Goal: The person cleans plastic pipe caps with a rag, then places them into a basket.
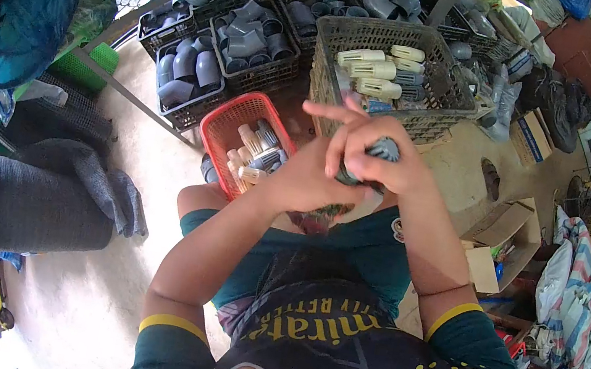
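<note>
In front of my lap, both hands are together around a grey ribbed plastic fitting [384,149]. My right hand [385,156] curls thumb and fingers around its ribbed end, with one finger stretched out to the left. My left hand [308,175] closes around the lower part, where the fingers hide most of it. Just beyond my left hand stands a red basket [212,133] with several cream and grey slotted fittings [258,151]. Past my right hand, a large dark crate [448,73] holds more cream and grey slotted fittings [381,70].
Black crates [210,86] of grey pipe elbows [245,41] stand under a metal frame bar [131,100]. A rolled dark mat [48,211] lies at left. An open cardboard box [528,229] and striped sacks [586,300] sit on the right.
</note>
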`<action>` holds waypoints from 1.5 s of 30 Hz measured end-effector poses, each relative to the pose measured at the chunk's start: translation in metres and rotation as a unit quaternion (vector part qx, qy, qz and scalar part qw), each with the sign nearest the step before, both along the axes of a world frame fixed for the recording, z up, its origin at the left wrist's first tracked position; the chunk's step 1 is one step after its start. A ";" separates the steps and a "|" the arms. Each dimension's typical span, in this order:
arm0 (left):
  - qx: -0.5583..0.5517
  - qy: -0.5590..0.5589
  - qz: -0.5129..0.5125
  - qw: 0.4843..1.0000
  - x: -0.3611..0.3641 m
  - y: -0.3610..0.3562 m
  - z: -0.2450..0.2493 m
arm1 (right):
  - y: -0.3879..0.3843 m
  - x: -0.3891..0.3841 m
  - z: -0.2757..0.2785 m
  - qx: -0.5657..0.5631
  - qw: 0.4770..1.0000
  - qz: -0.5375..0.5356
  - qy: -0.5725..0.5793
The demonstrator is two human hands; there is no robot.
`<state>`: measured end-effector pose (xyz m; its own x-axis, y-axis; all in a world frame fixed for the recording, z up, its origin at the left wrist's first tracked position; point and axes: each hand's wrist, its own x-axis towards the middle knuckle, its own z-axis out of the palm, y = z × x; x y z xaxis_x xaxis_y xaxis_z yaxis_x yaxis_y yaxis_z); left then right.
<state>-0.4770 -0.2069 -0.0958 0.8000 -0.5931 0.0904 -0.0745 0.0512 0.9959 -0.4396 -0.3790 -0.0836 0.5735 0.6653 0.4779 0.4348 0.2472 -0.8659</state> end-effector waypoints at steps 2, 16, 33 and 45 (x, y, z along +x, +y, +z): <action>0.112 -0.092 0.125 0.981 0.005 -0.003 -0.022 | 0.015 -0.005 -0.016 0.079 0.989 -0.113 0.046; 0.050 -0.211 0.004 0.976 -0.031 0.005 -0.033 | 0.015 -0.010 0.008 0.060 0.927 0.367 0.055; 0.046 0.122 0.178 0.975 -0.006 0.045 -0.060 | -0.013 -0.005 -0.032 0.393 0.844 -0.096 0.352; -0.556 0.074 0.193 0.805 -0.008 0.019 -0.024 | 0.049 -0.049 -0.007 -0.325 0.910 -0.224 -0.127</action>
<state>-0.4853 -0.1883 -0.1194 0.9564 0.0841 0.2797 -0.1830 0.9189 0.3495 -0.4888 -0.3298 -0.0904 0.7828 0.5810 0.2230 0.5727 -0.5323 -0.6234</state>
